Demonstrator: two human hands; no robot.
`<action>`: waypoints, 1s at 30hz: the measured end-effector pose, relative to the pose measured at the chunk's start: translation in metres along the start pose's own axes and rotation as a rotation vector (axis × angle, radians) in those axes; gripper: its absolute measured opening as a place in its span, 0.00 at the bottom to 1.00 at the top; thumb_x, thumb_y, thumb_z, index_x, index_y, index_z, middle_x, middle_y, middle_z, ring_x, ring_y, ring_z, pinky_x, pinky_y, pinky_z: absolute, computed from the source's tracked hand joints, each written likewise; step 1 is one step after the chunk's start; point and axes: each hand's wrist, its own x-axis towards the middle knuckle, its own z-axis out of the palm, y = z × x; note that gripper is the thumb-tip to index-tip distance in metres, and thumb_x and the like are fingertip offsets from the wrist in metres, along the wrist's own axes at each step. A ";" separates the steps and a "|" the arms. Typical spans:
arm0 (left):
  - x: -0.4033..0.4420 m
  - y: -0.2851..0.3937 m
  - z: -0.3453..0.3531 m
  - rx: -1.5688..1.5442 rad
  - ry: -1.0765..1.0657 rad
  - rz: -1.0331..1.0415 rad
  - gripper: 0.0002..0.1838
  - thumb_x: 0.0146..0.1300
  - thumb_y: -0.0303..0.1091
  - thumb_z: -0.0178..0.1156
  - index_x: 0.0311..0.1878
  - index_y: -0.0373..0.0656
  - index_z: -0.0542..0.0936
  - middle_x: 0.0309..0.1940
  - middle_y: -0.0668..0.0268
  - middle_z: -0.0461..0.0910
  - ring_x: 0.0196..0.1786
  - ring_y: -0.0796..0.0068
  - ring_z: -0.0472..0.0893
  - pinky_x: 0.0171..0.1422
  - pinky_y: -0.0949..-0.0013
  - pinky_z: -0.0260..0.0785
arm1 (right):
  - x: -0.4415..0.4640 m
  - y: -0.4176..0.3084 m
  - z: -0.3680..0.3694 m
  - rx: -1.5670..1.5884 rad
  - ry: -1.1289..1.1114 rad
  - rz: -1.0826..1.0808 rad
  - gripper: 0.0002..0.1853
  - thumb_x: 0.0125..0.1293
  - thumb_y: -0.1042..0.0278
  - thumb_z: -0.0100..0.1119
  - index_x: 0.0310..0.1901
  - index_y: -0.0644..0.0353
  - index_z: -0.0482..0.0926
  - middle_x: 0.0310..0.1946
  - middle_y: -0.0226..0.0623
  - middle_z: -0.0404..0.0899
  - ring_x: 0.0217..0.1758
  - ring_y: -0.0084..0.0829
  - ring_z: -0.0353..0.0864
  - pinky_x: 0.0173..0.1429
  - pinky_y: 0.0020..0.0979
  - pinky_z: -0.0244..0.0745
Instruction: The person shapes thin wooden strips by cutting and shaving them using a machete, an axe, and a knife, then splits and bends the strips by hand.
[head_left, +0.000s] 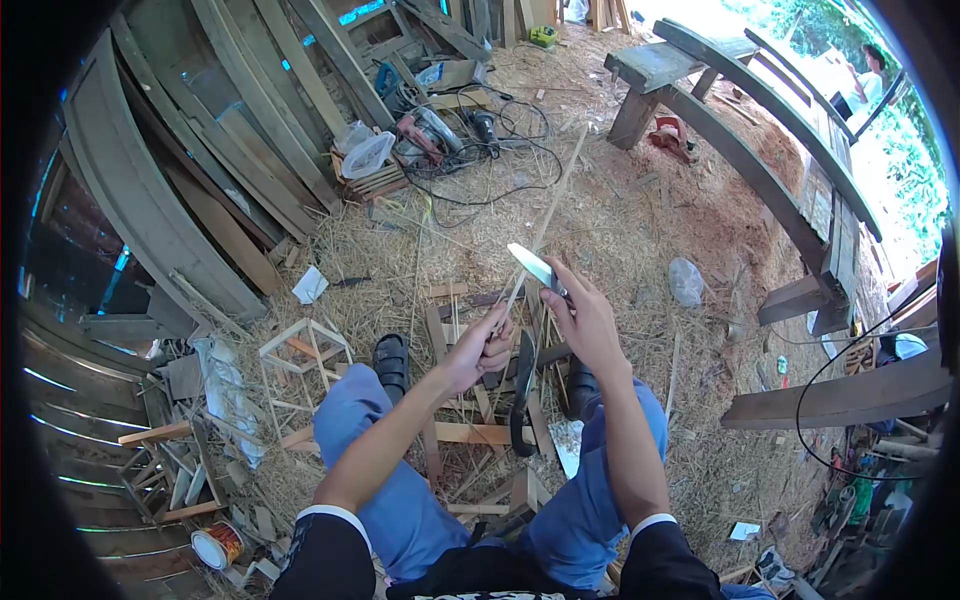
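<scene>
My left hand [482, 350] is closed around the near end of a long thin wooden strip [553, 205], which slants up and away over the floor. My right hand [588, 318] grips a knife [530, 262] by its handle, its bright broad blade pointing up and left. The blade lies across the strip just beyond my left fist; whether it touches the wood I cannot tell. Below the hands, between my knees, a dark curved blade [522, 395] rests among wooden pieces.
Shavings cover the floor. At left are a small wooden frame [305, 352] and leaning boards [165, 190]. Power tools [430, 135] with cords lie ahead. A heavy wooden bench [780, 160] stands at right, a plastic bag [685, 282] nearer. A person [868, 80] is outside, far right.
</scene>
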 end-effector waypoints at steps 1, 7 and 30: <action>0.000 -0.001 -0.001 -0.034 -0.031 -0.011 0.24 0.82 0.56 0.41 0.34 0.49 0.67 0.14 0.81 0.49 0.13 0.85 0.50 0.21 0.75 0.43 | 0.000 -0.001 0.000 -0.043 -0.027 0.005 0.22 0.73 0.63 0.59 0.66 0.59 0.75 0.45 0.49 0.82 0.44 0.48 0.84 0.47 0.39 0.77; 0.005 -0.006 -0.007 -0.045 -0.039 0.070 0.18 0.82 0.50 0.42 0.42 0.49 0.71 0.19 0.78 0.54 0.19 0.84 0.56 0.27 0.76 0.50 | -0.003 0.001 0.012 -0.025 -0.038 -0.019 0.21 0.76 0.58 0.55 0.64 0.59 0.76 0.44 0.47 0.84 0.45 0.51 0.84 0.47 0.44 0.76; 0.000 -0.009 0.006 0.266 0.172 0.293 0.10 0.82 0.40 0.44 0.49 0.46 0.72 0.23 0.77 0.57 0.20 0.85 0.55 0.24 0.74 0.46 | -0.014 -0.002 0.032 -0.014 -0.144 0.000 0.24 0.71 0.51 0.63 0.52 0.62 0.67 0.35 0.52 0.83 0.39 0.54 0.85 0.41 0.46 0.78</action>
